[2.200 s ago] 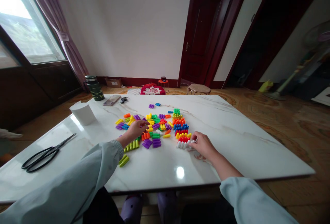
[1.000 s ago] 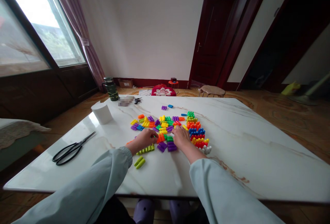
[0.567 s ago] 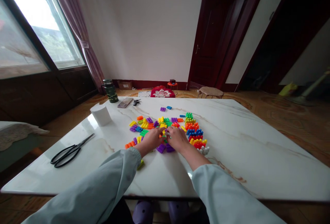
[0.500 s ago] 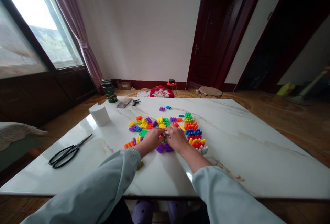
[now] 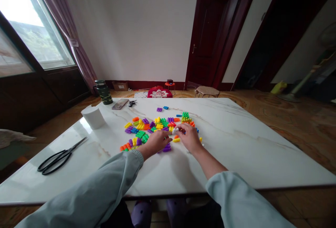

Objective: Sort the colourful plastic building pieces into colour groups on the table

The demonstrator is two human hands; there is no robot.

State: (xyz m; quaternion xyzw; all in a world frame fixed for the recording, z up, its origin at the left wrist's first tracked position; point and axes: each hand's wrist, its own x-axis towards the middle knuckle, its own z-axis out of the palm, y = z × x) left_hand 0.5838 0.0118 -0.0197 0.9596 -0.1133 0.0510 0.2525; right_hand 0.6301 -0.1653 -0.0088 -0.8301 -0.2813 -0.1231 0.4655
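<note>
Right hand [image 5: 191,139] pinches white pieces [image 5: 175,131] — box label [image 5: 121,87] unreadably small.

Both forearms [image 5: 211,162] reach forward from pale sleeves [image 5: 105,179], angling inward; the left hand [image 5: 156,142], knuckles up, is near the right hand [image 5: 190,138], whose fingers [image 5: 181,127] pinch.

A living room in a home, by the look of it
Purple curtain [image 5: 61,25] beside a bright window [image 5: 39,35] at upper left, dark red panelled door [image 5: 212,39] at upper right, low round stool [image 5: 207,90] on patterned floor [image 5: 252,105] beyond the marble-look table [image 5: 236,140]
</note>
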